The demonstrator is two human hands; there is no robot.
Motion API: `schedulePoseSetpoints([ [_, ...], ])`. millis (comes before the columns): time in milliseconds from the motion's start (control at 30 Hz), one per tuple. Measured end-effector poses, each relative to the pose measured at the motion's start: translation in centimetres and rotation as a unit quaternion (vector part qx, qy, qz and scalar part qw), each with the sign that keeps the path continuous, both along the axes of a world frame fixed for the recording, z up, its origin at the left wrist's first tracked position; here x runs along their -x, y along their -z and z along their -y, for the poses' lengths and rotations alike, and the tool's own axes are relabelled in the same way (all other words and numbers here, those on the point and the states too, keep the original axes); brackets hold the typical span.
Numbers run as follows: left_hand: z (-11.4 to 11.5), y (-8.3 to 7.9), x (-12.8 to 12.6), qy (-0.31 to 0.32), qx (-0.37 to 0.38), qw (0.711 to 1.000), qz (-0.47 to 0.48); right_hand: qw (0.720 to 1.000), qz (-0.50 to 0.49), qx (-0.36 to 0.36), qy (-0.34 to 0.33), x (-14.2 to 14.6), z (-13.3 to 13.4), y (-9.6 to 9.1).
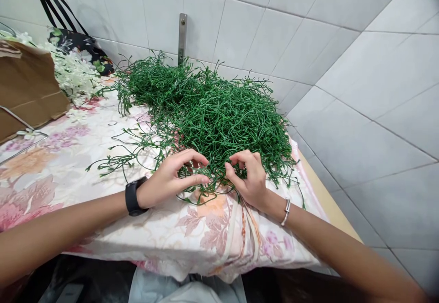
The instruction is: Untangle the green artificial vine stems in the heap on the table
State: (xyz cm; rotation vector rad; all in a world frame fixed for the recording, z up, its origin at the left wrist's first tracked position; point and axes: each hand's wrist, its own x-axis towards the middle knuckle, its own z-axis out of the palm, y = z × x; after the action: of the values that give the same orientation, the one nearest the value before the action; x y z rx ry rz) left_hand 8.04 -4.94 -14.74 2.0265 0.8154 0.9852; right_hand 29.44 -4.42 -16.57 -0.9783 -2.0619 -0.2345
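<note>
A large tangled heap of thin green artificial stems lies on the flowered tablecloth, with small leafy tips on many strands. At the front edge of the heap is my left hand, its thumb and fingers apart and some stems behind and under them. My right hand is just across from it, thumb and index finger brought together at a green plastic stem among the loose strands. Its other fingers are curled. A looser bunch of stems spreads out to the left of the heap.
On the left stand a brown cardboard box and white artificial flowers. A dark flowered bag leans at the tiled wall. A metal bracket is fixed to that wall. A bent wire lies by the box.
</note>
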Motion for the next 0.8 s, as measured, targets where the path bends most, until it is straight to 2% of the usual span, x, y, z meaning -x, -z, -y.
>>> schedulePoseSetpoints([
  [133, -0.1, 0.1, -0.1, 0.010, -0.025, 0.999, -0.025, 0.999, 0.005, -0.030, -0.031, -0.1, 0.0, 0.0],
  [300, 0.0, 0.1, -0.3, 0.001, -0.066, 0.997, -0.048, 0.994, 0.057, -0.045, -0.079, -0.2, 0.4, -0.3],
  [567, 0.7, 0.9, -0.9, -0.024, -0.171, 0.983, -0.065, 0.975, 0.123, 0.004, -0.182, 0.4, 1.3, -1.2],
  [800, 0.3, 1.3, -1.0, -0.037, -0.239, 0.965, -0.098, 0.976, 0.131, -0.001, -0.175, 0.9, 1.0, -0.4],
])
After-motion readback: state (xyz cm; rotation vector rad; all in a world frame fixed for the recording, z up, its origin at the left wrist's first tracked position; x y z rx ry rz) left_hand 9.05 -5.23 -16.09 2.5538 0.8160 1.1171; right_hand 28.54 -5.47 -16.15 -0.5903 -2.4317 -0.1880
